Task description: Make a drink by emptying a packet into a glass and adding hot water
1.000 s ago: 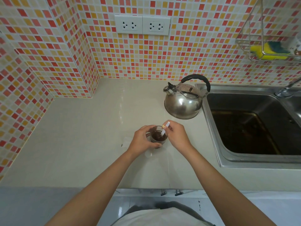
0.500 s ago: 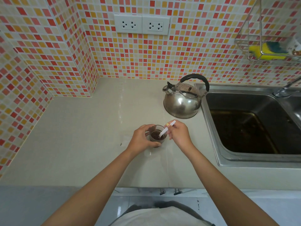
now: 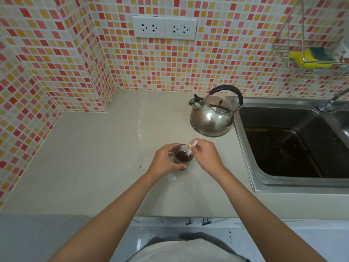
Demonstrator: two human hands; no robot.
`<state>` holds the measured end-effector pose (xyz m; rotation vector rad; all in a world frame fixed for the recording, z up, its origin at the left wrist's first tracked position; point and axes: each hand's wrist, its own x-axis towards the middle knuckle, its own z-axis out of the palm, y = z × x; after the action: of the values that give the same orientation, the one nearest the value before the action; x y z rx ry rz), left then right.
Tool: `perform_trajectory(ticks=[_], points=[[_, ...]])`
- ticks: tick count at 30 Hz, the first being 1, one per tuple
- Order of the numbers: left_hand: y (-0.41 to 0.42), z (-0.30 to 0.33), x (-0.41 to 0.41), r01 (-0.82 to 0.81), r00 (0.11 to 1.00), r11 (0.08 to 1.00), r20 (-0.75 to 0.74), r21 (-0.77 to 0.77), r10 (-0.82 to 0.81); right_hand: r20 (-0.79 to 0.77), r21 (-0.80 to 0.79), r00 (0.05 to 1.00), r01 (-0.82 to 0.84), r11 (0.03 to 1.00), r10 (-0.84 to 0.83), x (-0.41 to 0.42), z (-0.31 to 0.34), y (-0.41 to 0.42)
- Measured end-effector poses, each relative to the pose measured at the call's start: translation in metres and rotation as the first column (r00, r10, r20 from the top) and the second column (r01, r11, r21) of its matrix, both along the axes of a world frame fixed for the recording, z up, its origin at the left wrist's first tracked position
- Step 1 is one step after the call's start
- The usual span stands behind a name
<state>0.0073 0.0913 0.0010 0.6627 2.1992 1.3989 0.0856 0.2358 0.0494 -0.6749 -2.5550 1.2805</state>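
A small clear glass with dark brown liquid stands on the cream countertop. My left hand wraps around its left side. My right hand pinches a thin white stick with a yellow end, its lower tip dipped into the liquid. A steel kettle with a black handle sits behind the glass, beside the sink. No packet is visible.
A steel sink lies to the right, its tap at the far right. A wire rack with a yellow sponge hangs on the tiled wall. Two sockets are above the counter. Tiled walls close the left corner.
The white stick in my right hand has swung around inside the glass, tilting first right and then back upright. My left hand has stayed on the glass.
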Motion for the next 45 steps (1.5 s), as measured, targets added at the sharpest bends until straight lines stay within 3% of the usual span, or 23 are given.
perform_trajectory(ticks=[4,8,11,15,28,36,45], points=[[-0.001,0.001,0.0,0.0,1.0,1.0,-0.003,-0.01,0.0,0.021,-0.168,0.999,0.045,0.985,-0.042,-0.004,-0.004,-0.008],[0.0,0.002,0.0,-0.005,1.0,1.0,0.004,-0.014,0.005,0.037,-0.117,0.989,0.144,0.983,-0.141,-0.005,-0.004,-0.004],[-0.001,0.002,0.0,-0.007,1.0,1.0,-0.003,-0.011,0.007,0.078,-0.208,0.982,0.183,0.961,-0.17,-0.006,-0.004,-0.001],[0.0,0.003,0.001,-0.007,1.0,1.0,-0.007,-0.012,0.006,0.012,-0.259,0.975,0.216,0.941,-0.22,-0.003,-0.005,0.0],[-0.001,0.001,0.0,-0.003,1.0,1.0,-0.009,-0.001,0.003,0.088,-0.132,0.972,0.226,0.965,-0.216,-0.001,-0.016,0.0],[0.0,-0.002,0.0,-0.005,1.0,1.0,-0.015,0.009,0.005,0.224,-0.322,0.965,0.206,0.924,-0.137,0.001,-0.018,-0.009],[-0.001,-0.001,0.0,-0.004,1.0,1.0,-0.014,0.003,0.004,0.238,-0.335,0.963,0.202,0.92,-0.125,0.004,-0.011,-0.011]])
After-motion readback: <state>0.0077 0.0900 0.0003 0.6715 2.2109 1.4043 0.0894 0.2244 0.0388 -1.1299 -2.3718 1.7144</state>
